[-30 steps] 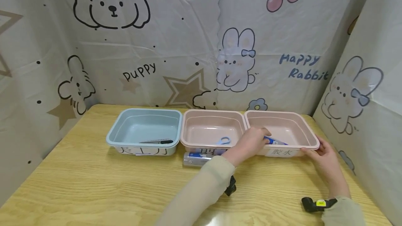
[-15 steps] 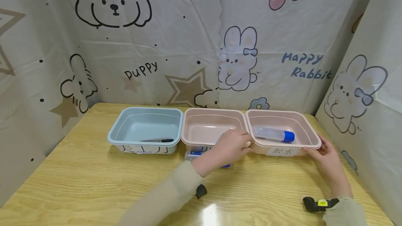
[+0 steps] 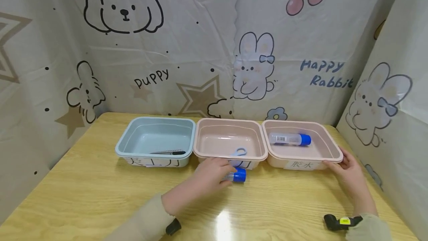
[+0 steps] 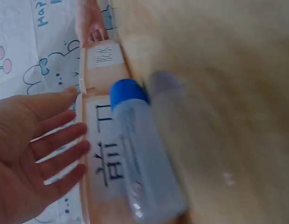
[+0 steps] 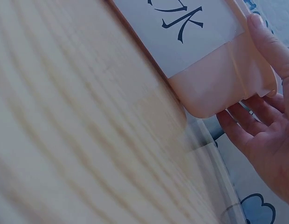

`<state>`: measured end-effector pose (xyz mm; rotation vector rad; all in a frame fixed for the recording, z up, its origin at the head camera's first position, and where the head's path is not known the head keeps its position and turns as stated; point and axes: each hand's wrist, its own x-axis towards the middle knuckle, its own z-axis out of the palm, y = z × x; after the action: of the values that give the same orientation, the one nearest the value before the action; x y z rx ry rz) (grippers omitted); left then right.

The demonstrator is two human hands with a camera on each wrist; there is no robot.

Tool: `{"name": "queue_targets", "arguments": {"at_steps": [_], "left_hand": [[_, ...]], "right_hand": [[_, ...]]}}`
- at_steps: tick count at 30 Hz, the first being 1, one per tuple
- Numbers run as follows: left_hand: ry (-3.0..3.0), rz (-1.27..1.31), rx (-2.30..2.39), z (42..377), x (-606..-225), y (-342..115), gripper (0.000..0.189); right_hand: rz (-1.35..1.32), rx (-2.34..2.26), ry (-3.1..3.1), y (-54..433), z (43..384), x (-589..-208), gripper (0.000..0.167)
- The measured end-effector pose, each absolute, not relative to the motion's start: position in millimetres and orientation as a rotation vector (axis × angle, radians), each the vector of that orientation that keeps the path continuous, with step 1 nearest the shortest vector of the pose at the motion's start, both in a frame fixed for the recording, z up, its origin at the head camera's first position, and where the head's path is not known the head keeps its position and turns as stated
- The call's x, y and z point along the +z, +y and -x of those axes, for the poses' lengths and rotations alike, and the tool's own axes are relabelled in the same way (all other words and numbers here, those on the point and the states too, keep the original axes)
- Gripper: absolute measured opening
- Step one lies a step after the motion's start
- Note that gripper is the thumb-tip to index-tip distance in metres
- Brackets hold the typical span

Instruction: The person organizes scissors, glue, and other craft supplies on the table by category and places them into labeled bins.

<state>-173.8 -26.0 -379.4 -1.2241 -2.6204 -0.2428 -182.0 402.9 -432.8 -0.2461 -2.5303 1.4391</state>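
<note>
My left hand [image 3: 211,174] is over a clear glue bottle with a blue cap [image 3: 239,174], which lies on the table before the middle pink bin [image 3: 230,122]. In the left wrist view, the spread fingers [image 4: 60,149] and thumb are apart from the bottle [image 4: 147,163]. At the far right, my right hand [image 3: 351,176] grips the front corner of the right pink bin [image 3: 277,161], thumb at the rim and fingers around the side, as the right wrist view shows. Another glue bottle [image 3: 289,139] lies inside that bin.
A blue bin [image 3: 153,119] at the left holds a utility knife [image 3: 168,152]. Blue-handled scissors [image 3: 240,151] lie in the middle bin. All bins stand in a row with paper labels in front. A printed curtain [image 3: 200,47] encloses the back and sides.
My left hand let go of a glue bottle in the right bin and moved left to the one on the table. The bottle in the bin shifted slightly backward. The right hand stayed put.
</note>
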Motion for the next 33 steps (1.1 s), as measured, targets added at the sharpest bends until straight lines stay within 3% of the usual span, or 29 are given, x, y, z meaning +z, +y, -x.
{"name": "queue_targets", "arguments": {"at_steps": [9, 33], "left_hand": [[-2.803, 1.055, -0.239, 171, -399, -54, 0.053], [-2.910, 1.104, -0.380, 171, -397, -53, 0.056]], "right_hand": [[0.220, 1.495, -2.473, 403, 179, -433, 0.079], [0.130, 1.686, -2.311, 406, 184, -438, 0.082]]}}
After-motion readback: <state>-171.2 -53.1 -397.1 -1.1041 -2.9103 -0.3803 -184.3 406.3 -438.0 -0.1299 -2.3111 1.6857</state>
